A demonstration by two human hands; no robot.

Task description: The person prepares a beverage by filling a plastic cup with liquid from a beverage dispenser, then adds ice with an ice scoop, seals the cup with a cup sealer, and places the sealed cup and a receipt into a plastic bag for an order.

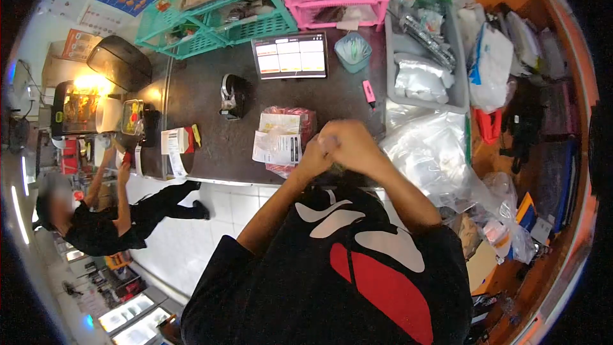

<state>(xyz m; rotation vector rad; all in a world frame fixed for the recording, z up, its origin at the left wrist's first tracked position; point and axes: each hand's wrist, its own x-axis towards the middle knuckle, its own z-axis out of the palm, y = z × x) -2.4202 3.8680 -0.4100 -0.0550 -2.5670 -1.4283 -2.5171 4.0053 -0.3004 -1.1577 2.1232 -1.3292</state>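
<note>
- Black shirt (287,249) with pale and red printed shapes, worn by the person at the counter (204,89); it fills the lower foreground, and both forearms reach forward from it.
- Left hand (311,159): fingers curled in, beside the wrapped packet, meeting the other hand above the counter's near edge.
- Right hand (352,145): bent over the left, blurred, fingers drawn together. Whether either hand clamps something small cannot be told; the closeness of the two suggests fine, two-handed work.
- Wrapped packet (309,121), pink-red, lying on the counter just beside the left hand, presumably placed there for easy reach. Printed paper slips (280,147) lie on its top, print upward, probably so that they can be read with the goods they belong to.
- Tablet (292,56), beyond the packet, its lit screen turned toward the person, apparently for reading while both hands are occupied.
- Small black device (232,97), pink marker (368,92) and blue-green cup (353,64), set around the work spot, likely within arm's reach.
- Grey bin (426,103), right, holding silvery packages; transparent plastic (424,147) spreads in front of it.
- Pink rack (335,8) and teal baskets (255,33), at the counter's far side, seemingly to store goods off the work area.
- Co-worker (102,230), far left, hands apart from the person's own.
</note>
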